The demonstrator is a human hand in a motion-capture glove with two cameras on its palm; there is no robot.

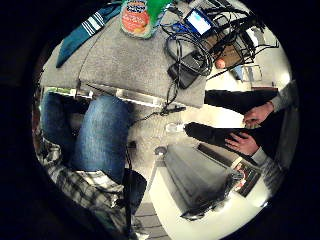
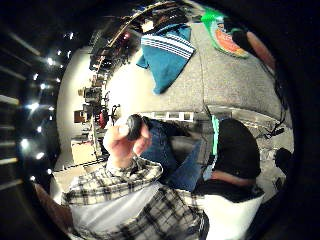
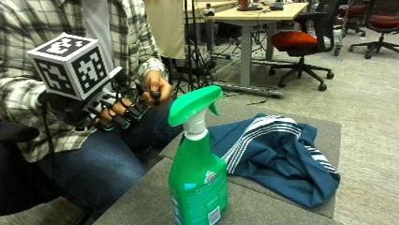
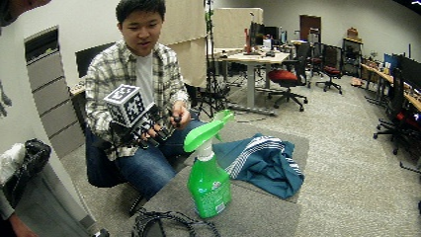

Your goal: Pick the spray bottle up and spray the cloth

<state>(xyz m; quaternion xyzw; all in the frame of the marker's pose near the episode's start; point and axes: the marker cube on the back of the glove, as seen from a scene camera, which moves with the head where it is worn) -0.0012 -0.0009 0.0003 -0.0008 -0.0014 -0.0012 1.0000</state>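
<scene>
- The spray bottle (image 3: pixel 198 180) stands upright on the grey table (image 3: pixel 274 206), near the front edge of the outside view. It is green, with a green trigger head and a white neck.
- The bottle has a label with a round picture and some small writing low on its side, but no word or brand can be read. In the little finger side palm view the label shows orange and white, also not readable.
- The cloth (image 3: pixel 280 150) lies crumpled on the table just behind the bottle. It is dark blue-green with white stripes. I cannot tell if it touches the bottle.
- The gloved right hand (image 3: pixel 115 110) is held over the person's lap, well apart from the bottle and the cloth. Its fingers are loosely bent and they grasp nothing.
- The bare left hand (image 3: pixel 156 89) is just beside the gloved one and pinches a small black object (image 3: pixel 155 95).
- The person sits at the table in a checked shirt and blue jeans.
- A bundle of black cables (image 4: pixel 164 222) lies at the near corner of the table.
- Behind, on the carpet floor, stand a wooden desk (image 3: pixel 262 14) and an office chair with a red seat (image 3: pixel 299 42).
</scene>
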